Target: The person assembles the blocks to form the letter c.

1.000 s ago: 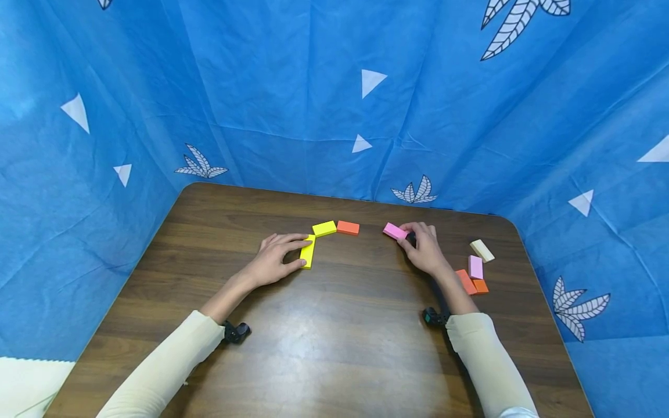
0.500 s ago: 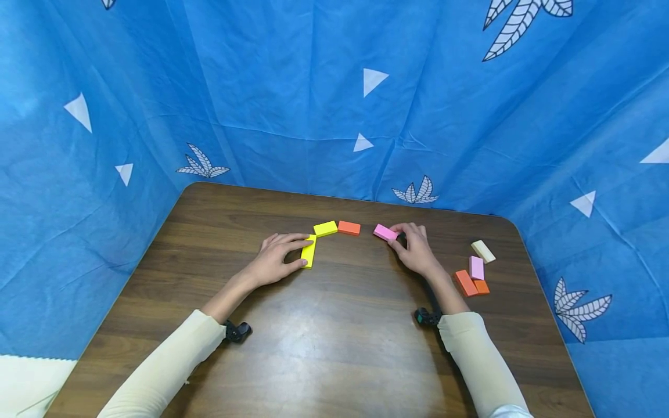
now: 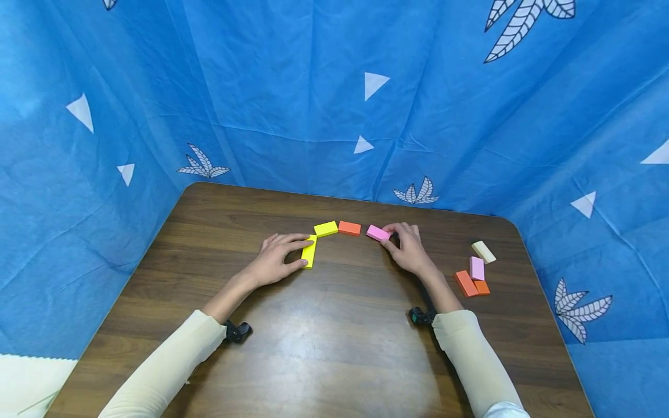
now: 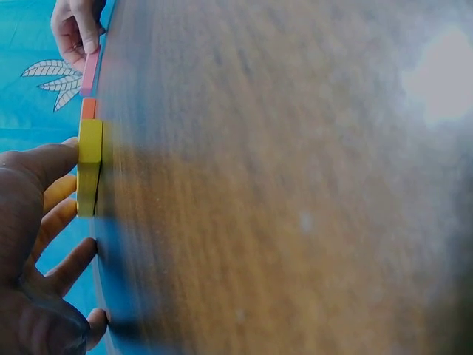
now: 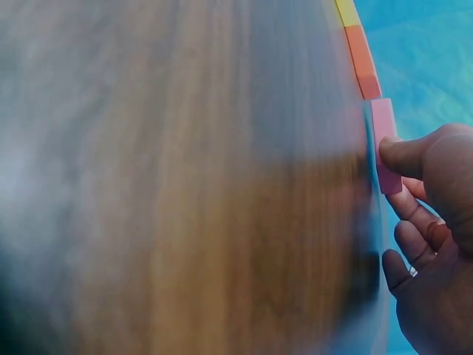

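W/ R hand (image 3: 407, 249) we're pinching pink block (image 3: 377, 233), gap off R edge of orange block (image 3: 349, 228); w/ L hand (image 3: 273, 259), nearer yellow block (image 3: 309, 253), left of it.

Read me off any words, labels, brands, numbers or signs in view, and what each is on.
None can be read in any view.
Blue curtain: printed leaves and triangles only.
Pink block in the right hand, yellow block at the left hand: no lettering visible.
Black wrist devices: too small to tell.
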`<state>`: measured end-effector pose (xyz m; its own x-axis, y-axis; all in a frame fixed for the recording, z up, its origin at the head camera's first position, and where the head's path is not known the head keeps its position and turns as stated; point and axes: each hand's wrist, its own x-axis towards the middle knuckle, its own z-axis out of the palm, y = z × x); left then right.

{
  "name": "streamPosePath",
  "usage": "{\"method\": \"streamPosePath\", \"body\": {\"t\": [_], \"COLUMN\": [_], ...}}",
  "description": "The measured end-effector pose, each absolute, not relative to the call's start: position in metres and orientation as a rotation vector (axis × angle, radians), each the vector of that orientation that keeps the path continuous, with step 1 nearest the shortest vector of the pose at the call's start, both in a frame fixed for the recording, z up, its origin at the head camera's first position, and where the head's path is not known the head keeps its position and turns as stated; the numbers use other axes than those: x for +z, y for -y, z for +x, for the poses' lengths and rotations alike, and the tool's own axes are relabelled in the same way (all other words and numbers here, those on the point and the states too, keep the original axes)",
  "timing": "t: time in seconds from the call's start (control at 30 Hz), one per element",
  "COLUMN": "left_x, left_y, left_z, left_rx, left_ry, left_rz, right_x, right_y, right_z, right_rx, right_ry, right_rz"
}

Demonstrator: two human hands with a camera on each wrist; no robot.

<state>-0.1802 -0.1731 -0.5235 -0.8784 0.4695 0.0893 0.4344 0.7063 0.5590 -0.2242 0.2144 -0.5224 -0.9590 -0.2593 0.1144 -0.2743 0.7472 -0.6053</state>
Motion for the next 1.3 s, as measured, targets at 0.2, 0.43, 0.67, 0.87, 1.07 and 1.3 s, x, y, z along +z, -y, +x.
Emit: {"method": "streamPosePath", "body": {"t": [0.2, 0.43, 0.67, 0.87, 1.07, 1.3], "left_x": [-0.523, -0.522, -0.523, -0.524, -0.525, -0.523], "left_y": [0.173, 0.173, 0.173, 0.174, 0.174, 0.172], "left_z": [-0.179, -0.179, -0.179, -0.180, -0.180, -0.179], "left_rx": [0.903, 0.906, 0.911, 0.924, 0.930, 0.904], "left_ry": [-2.845, -2.846, -2.846, -2.847, -2.848, -2.832], "left_rz": [0.749, 0.747, 0.757, 0.748, 0.750, 0.722], "right_x": [-0.522, -0.522, -0.523, -0.523, -0.526, -0.527], "right_y": [-0.209, -0.204, -0.201, -0.199, -0.200, -0.201], "right_z": [-0.225, -0.226, -0.226, -0.226, -0.226, -0.225], "right_rx": [1.012, 1.007, 1.019, 1.035, 1.042, 1.048], "right_ry": [2.924, 2.940, 2.930, 2.931, 2.927, 2.907], "right_rz": [0.438, 0.434, 0.449, 0.439, 0.433, 0.443]}}
